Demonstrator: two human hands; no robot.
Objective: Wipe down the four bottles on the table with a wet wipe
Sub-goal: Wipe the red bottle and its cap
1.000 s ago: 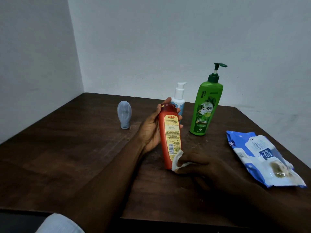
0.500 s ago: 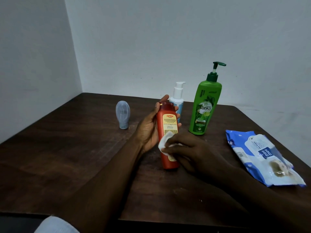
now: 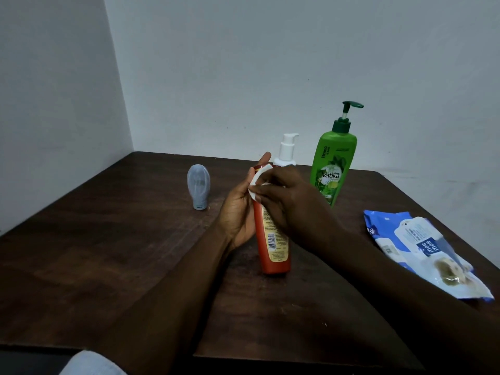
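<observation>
The red bottle (image 3: 273,247) stood near upright in the middle of the dark wooden counter (image 3: 108,253), base down and its yellow back label with a barcode facing the camera. The left grip (image 3: 238,209) was wrapped round the bottle's upper half from the left, palm against its side, with one fingertip showing above the cap. The right grip (image 3: 292,201) was closed on a folded white wet wipe (image 3: 258,180), pinching it and pressing it against the top of the red bottle at the cap and shoulder. That hand covered much of the bottle's upper front.

Just behind the hands stood a white pump bottle (image 3: 288,147), mostly hidden by them. Beside it, to the right, stood a tall green Vatika pump bottle (image 3: 331,163). A small grey bottle (image 3: 198,185) rested cap-down, well apart to the left. A blue and white pack of wet wipes (image 3: 422,247) lay flat near the counter's right edge, its flap open. A pale sleeve (image 3: 89,364) showed at the bottom left.
</observation>
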